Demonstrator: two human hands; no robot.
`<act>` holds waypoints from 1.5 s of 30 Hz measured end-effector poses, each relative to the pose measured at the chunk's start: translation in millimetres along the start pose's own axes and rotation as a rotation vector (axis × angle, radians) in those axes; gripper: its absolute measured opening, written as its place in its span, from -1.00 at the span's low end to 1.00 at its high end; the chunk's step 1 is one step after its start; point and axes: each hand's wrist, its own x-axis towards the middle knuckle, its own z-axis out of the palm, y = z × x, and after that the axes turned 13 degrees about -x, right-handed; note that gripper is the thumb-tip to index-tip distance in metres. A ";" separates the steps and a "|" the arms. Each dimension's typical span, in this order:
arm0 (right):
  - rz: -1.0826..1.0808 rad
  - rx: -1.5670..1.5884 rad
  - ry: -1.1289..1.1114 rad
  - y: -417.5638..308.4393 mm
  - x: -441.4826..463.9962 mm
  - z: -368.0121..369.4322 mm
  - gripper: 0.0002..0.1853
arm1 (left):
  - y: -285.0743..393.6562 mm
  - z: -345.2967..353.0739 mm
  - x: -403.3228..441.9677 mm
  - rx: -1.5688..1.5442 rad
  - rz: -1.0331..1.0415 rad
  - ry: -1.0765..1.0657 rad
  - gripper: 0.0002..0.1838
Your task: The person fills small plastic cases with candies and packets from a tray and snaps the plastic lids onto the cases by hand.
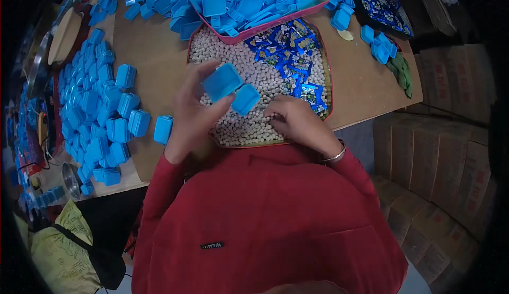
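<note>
My left hand grips a small blue plastic box between thumb and fingers. Its hinged lid hangs open, and nothing shows inside. Below it lies a wide red-rimmed tray filled with small white pellets. My right hand is down at the pellets with its fingers curled together; what they pinch is hidden. Shiny blue printed sachets lie on the pellets at the tray's right side.
A pink-rimmed container heaped with open blue boxes overlaps the tray's far edge. Closed blue boxes pile up at left, near a metal bowl. A dark bin of sachets and a green cloth are at right. Cartons stack beside the table.
</note>
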 end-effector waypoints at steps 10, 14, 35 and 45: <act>-0.069 0.151 0.072 -32.7 16.4 -34.3 -0.83 | 11.7 11.7 -20.1 0.199 -0.104 -0.306 -0.50; -0.155 0.137 0.190 -49.8 23.2 -30.6 -0.75 | 4.2 16.6 -15.6 0.148 -0.048 -0.278 -0.56; 0.385 -0.106 0.715 59.5 -7.2 -70.0 -0.90 | 4.3 2.6 -11.4 -0.516 -0.485 -0.232 -0.44; 0.517 -1.142 0.792 268.0 16.9 -98.2 -0.80 | 7.9 0.8 -8.8 -0.409 -0.523 -0.171 -0.54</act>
